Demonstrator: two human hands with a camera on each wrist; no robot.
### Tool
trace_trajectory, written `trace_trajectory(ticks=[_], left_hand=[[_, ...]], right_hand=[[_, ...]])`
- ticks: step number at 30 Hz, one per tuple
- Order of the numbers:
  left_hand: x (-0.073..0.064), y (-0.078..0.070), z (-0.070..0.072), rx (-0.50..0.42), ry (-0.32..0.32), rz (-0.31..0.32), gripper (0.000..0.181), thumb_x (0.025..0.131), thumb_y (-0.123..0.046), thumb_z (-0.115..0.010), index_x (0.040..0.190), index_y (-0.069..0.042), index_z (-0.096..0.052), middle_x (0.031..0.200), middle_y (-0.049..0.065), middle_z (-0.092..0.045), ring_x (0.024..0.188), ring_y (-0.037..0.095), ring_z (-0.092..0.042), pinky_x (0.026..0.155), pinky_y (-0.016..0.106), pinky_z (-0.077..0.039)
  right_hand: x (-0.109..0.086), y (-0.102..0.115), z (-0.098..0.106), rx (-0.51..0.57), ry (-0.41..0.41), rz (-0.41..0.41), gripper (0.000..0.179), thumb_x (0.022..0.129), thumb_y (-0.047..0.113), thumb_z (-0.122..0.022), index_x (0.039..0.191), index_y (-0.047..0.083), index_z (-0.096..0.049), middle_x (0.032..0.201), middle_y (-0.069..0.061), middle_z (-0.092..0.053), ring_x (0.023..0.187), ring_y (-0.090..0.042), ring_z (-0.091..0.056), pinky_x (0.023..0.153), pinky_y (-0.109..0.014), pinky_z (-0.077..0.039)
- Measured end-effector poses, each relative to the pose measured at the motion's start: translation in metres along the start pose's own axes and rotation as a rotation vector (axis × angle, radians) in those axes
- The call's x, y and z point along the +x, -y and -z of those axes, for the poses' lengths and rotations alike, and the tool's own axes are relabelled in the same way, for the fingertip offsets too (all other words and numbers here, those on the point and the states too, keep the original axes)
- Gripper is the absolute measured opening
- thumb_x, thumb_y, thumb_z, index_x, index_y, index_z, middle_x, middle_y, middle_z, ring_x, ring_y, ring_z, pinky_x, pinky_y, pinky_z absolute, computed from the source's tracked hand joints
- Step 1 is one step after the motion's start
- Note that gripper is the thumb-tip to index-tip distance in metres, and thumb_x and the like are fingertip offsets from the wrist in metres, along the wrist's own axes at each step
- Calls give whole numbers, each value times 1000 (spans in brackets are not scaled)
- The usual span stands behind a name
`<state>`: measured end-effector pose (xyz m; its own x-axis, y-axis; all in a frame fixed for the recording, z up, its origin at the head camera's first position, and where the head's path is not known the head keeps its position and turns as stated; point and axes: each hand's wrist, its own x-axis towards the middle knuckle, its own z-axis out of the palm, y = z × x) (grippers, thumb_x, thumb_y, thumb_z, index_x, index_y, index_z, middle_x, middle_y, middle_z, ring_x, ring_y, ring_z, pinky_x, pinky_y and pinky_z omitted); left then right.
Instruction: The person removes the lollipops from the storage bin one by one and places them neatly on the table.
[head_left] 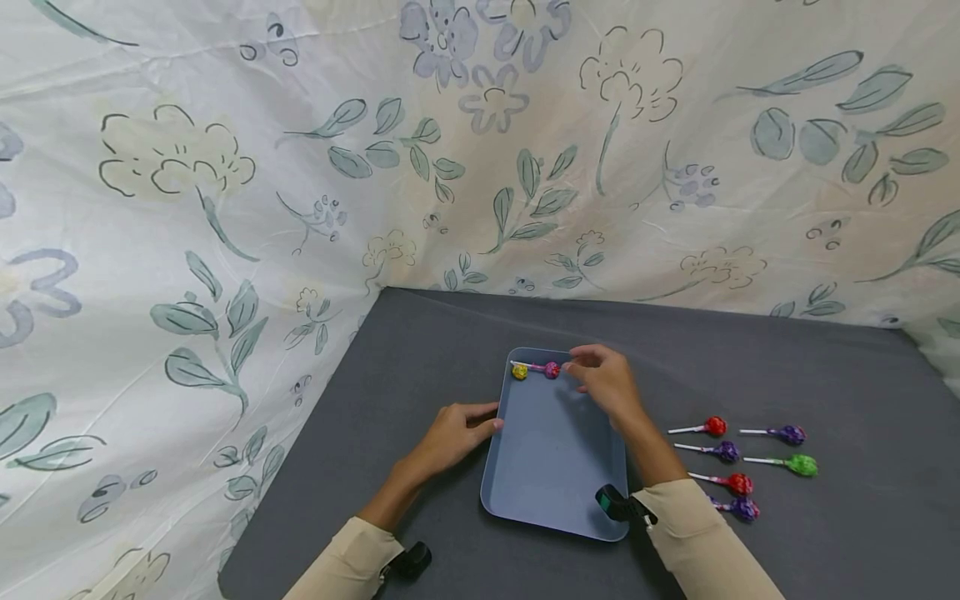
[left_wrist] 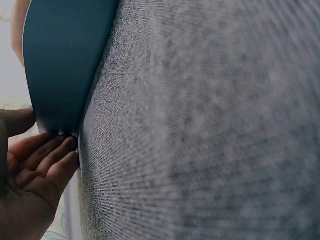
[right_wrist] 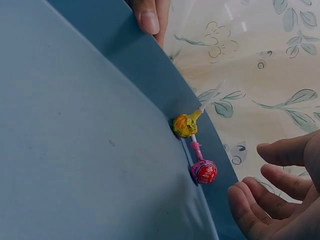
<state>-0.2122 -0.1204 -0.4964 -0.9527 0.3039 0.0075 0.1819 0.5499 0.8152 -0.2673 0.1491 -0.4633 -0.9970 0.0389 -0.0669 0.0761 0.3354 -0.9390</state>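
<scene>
A blue-grey tray [head_left: 555, 450] lies on the dark table. My left hand [head_left: 456, 435] holds its left edge, thumb at the rim and fingers against the outer side, as the left hand [left_wrist: 37, 170] shows in the left wrist view. Inside the far end lie a yellow lollipop [right_wrist: 185, 125] and a pink-and-red lollipop [right_wrist: 205, 171], the latter's stick reaching behind the yellow one. My right hand [head_left: 603, 383] is over the tray's far right corner, beside the pink-and-red lollipop. Its fingers [right_wrist: 270, 200] are loosely bent and apart from the candy, with nothing between them.
Right of the tray, several wrapped lollipops lie on the cloth, sticks pointing left: red [head_left: 716, 426], purple [head_left: 791, 434] and green [head_left: 802, 465] among them. My right forearm stands between them and the tray. A floral cloth [head_left: 480, 167] hangs behind and at the left.
</scene>
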Motion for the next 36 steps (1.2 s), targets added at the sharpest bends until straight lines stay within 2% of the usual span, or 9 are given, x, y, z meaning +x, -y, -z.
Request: trace_trajectory(ticks=[12, 16, 20, 26, 28, 33, 36], left_hand=[[-1, 0, 1, -2, 13, 8, 49, 105, -36, -68, 142, -3, -67, 141, 13, -68, 131, 28, -65, 109, 51, -52], [-1, 0, 3, -4, 14, 2, 49, 105, -35, -68, 141, -2, -68, 141, 13, -69, 131, 28, -65, 110, 51, -52], [-1, -2, 4, -5, 21, 1, 49, 105, -35, -68, 141, -2, -68, 140, 13, -69, 130, 27, -66, 109, 51, -52], [0, -1, 5, 2, 26, -5, 49, 105, -35, -68, 141, -3, -68, 140, 12, -70, 129, 26, -66, 109, 50, -52], [0, 0, 5, 6, 26, -8, 49, 105, -36, -68, 141, -3, -68, 139, 12, -70, 129, 26, -66, 109, 50, -52], [0, 2, 5, 7, 27, -5, 49, 105, -37, -69, 141, -4, -69, 139, 11, -70, 130, 27, -66, 110, 51, -52], [0, 1, 5, 7, 27, -1, 48, 104, -37, -69, 140, -5, -69, 139, 11, -70, 131, 27, -65, 111, 51, -51]], right_hand=[[9, -2, -7, -80, 46, -18, 38, 100, 14, -73, 135, 1, -69, 129, -21, -69, 109, -34, -69, 88, -43, -63], [10, -2, -10, -101, 60, -22, 39, 99, 15, -74, 136, 2, -70, 131, -21, -69, 102, -33, -71, 82, -38, -61], [12, -2, -12, -108, 81, -24, 40, 99, 16, -74, 136, 1, -69, 133, -22, -69, 99, -34, -72, 81, -37, -61], [18, -5, -18, -149, 97, 6, 39, 98, 17, -76, 133, 1, -71, 127, -21, -72, 89, -32, -71, 73, -31, -55], [19, -7, -20, -182, 101, 24, 37, 98, 18, -76, 132, 2, -73, 124, -19, -74, 91, -31, -71, 74, -31, -52], [21, -9, -23, -267, 126, 87, 34, 99, 17, -74, 130, 2, -75, 121, -19, -76, 111, -34, -69, 90, -44, -54], [20, -8, -25, -297, 126, 101, 29, 98, 15, -75, 124, 2, -77, 118, -19, -77, 109, -34, -69, 93, -50, -53]])
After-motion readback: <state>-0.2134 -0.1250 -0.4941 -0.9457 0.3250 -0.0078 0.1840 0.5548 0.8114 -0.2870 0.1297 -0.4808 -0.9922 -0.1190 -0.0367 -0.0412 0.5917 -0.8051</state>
